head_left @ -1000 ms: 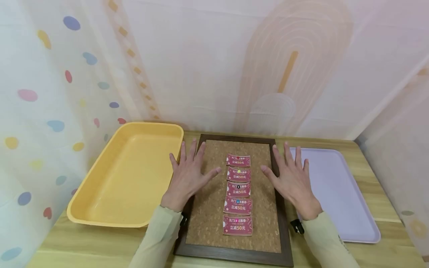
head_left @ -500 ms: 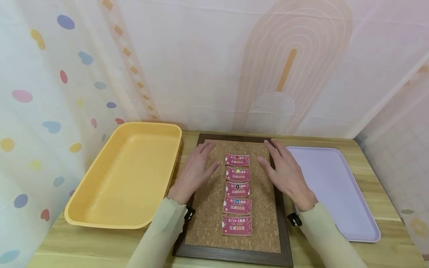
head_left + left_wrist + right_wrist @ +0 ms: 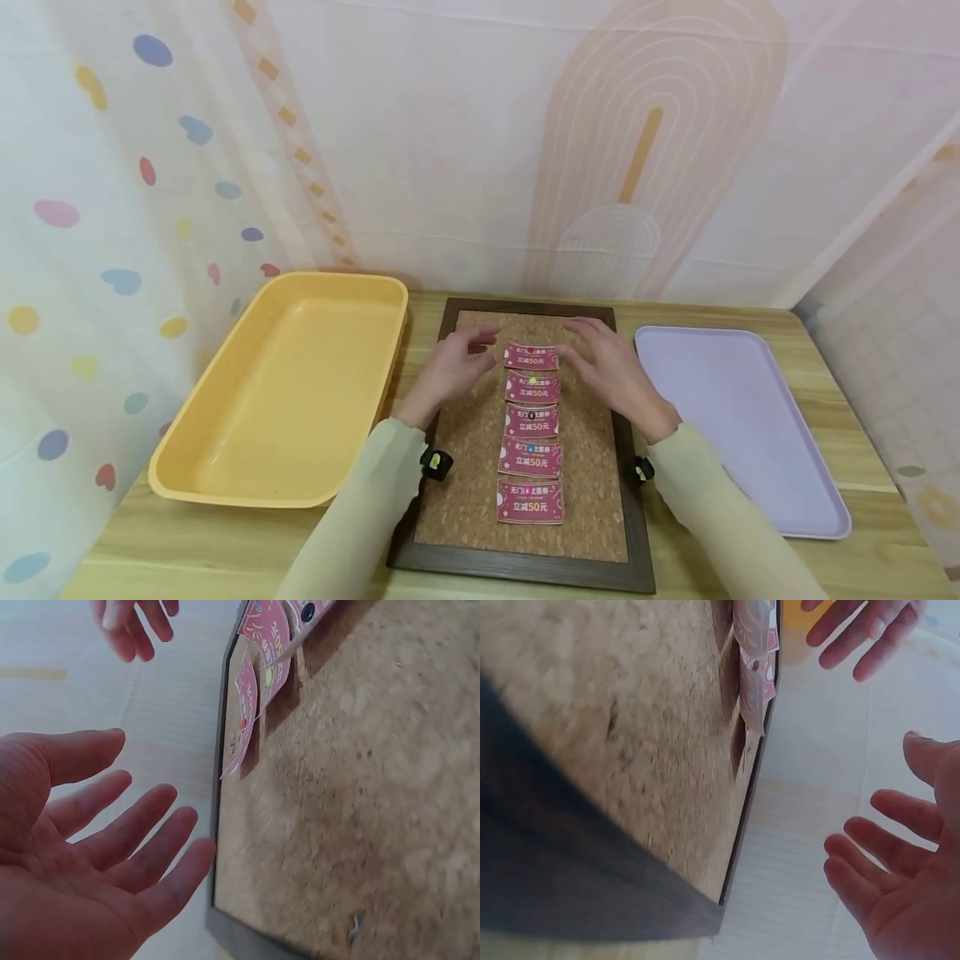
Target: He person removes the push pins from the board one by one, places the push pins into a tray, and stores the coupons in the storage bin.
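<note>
A cork board (image 3: 461,508) with a dark wooden frame lies on the table. Down its middle runs a column of several dark pink paper coupons, each with a coloured pushpin near its top. The top coupon (image 3: 531,360) has a red pushpin (image 3: 530,350); below it come yellow, black, blue and pink ones. My left hand (image 3: 453,367) hovers just left of the top coupon, fingers loosely bent and holding nothing. To the right of that coupon, my right hand (image 3: 611,367) is also raised, its fingers relaxed around nothing. In both wrist views the palms are bare.
A deep yellow tray (image 3: 225,492) stands on the left of the board. On the right lies a shallow lilac tray (image 3: 750,392). Patterned curtains (image 3: 450,125) hang behind and at both sides of the wooden table (image 3: 165,550).
Both hands have moved inward over the board, toward the top coupon. Their fingers, spread wide a second ago, have relaxed and bent. Coupons and trays stay where they were.
</note>
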A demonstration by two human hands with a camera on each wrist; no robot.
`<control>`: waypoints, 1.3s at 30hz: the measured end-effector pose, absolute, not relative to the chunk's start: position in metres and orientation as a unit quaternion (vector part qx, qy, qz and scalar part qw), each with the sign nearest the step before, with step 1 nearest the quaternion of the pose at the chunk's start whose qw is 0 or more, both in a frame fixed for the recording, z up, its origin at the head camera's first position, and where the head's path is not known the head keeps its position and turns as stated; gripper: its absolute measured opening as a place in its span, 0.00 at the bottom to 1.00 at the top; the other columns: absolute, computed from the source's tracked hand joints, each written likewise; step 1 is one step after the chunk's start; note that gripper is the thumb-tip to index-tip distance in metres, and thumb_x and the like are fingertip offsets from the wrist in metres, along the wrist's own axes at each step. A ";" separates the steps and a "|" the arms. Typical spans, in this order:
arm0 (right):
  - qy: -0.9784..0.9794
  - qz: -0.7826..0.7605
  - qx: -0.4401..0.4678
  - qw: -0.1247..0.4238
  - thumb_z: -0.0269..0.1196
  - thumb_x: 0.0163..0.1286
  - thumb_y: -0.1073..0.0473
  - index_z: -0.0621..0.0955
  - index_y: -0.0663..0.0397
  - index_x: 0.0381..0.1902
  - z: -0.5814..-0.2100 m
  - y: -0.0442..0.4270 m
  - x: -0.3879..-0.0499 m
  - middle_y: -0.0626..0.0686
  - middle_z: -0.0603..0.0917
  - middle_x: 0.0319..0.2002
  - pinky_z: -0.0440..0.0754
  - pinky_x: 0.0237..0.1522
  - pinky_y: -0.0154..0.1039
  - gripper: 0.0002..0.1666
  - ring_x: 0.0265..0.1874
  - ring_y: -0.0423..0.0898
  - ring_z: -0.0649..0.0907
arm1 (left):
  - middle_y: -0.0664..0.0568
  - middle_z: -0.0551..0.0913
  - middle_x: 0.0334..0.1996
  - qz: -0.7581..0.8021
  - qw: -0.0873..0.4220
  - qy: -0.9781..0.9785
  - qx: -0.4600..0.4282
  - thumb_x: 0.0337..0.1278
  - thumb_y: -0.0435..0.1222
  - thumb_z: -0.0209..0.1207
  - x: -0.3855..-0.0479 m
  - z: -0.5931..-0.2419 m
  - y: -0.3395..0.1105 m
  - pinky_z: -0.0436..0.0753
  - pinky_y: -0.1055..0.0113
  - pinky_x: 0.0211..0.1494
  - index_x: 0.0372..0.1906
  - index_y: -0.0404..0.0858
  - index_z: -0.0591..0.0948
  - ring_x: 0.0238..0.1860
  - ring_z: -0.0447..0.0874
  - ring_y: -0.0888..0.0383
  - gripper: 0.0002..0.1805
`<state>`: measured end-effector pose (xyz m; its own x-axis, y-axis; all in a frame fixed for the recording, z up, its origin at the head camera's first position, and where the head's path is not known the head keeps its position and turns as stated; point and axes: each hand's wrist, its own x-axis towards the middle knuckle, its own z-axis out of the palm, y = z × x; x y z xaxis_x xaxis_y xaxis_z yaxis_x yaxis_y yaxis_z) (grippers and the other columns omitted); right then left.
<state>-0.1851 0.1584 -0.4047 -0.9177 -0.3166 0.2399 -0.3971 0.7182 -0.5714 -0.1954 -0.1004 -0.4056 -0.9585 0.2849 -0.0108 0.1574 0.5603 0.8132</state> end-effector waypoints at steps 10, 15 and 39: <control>-0.923 0.322 0.209 0.022 0.63 0.77 0.59 0.80 0.62 0.65 -0.409 0.147 -0.202 0.62 0.79 0.66 0.74 0.65 0.61 0.22 0.64 0.61 0.77 | 0.42 0.80 0.63 0.565 0.162 0.805 0.079 0.76 0.35 0.57 -0.216 -0.412 -0.105 0.81 0.51 0.63 0.71 0.36 0.75 0.61 0.79 0.46 0.23; -0.910 0.352 0.218 -0.005 0.64 0.77 0.62 0.81 0.65 0.63 -0.410 0.142 -0.213 0.62 0.83 0.59 0.82 0.55 0.55 0.21 0.53 0.57 0.84 | 0.42 0.79 0.64 0.591 0.185 0.783 0.053 0.77 0.34 0.57 -0.225 -0.415 -0.102 0.80 0.53 0.64 0.70 0.34 0.76 0.62 0.79 0.46 0.22; -0.906 0.357 0.202 -0.099 0.64 0.75 0.65 0.88 0.61 0.51 -0.434 0.134 -0.243 0.59 0.88 0.51 0.83 0.51 0.48 0.11 0.49 0.52 0.85 | 0.39 0.88 0.47 0.544 0.171 0.821 -0.003 0.66 0.26 0.64 -0.238 -0.434 -0.084 0.88 0.62 0.47 0.50 0.28 0.87 0.44 0.90 0.49 0.10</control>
<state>-0.2432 0.1338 -0.4344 -0.8983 -0.4378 -0.0357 -0.2958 0.6631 -0.6876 -0.2383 -0.0845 -0.4339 -0.9412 0.1821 -0.2845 -0.1909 0.4083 0.8927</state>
